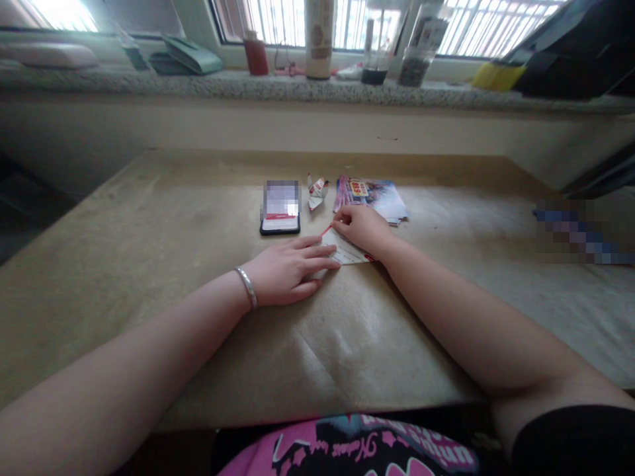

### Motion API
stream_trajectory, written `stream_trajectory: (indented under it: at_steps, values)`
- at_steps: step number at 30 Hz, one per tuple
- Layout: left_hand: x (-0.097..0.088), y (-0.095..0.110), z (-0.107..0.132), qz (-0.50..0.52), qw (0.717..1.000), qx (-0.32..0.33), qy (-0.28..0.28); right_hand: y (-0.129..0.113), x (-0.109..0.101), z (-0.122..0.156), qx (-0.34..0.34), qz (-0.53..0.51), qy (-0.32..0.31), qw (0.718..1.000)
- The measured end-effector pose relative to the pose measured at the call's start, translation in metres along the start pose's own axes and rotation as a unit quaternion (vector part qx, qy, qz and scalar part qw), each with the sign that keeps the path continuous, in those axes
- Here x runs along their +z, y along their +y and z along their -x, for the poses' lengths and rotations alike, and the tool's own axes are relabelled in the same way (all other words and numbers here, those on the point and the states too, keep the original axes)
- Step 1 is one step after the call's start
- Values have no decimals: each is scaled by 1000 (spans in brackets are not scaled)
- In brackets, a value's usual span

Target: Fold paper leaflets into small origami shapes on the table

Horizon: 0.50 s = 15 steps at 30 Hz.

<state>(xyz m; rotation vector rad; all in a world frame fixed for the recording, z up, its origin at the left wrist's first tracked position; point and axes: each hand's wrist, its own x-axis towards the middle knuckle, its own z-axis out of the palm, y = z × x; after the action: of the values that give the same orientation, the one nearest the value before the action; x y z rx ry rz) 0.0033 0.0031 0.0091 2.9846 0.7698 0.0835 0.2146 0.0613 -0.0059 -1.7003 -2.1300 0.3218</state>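
A folded piece of printed white paper (350,252) with red along its upper left edge lies on the table. My left hand (290,270), a silver bangle at its wrist, rests flat with its fingers stretched over the paper's left side. Curled fingers of my right hand (366,230) pinch the paper at its top corner and hide much of its right side. Beyond the hands sits a small folded paper figure (317,193) in white and red. A phone (280,225) with its screen lit lies left of that figure.
Behind my right hand lies a stack of glossy printed leaflets (384,195). Bottles and jars, among them a red bottle (256,54), stand along the speckled stone windowsill (208,84). A blurred bluish item (578,231) is at the table's (198,198) right edge.
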Motion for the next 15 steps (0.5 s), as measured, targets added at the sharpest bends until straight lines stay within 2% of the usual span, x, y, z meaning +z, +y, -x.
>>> stream_trajectory:
  at_steps: [3,6,9,15]
  values:
    - [0,0,-1,2,1000,-4,-7,3,-3,3,-16,-26,9,1000]
    - [0,-1,-2,5,1000,-6,-21,5,-9,13,-59,-35,-2,998]
    - [-1,-1,-2,9,999,-10,-33,8,-15,30,-184,12,7,983]
    - [-2,-1,-3,19,999,-21,-38,19,-25,63,-317,14,-20,948]
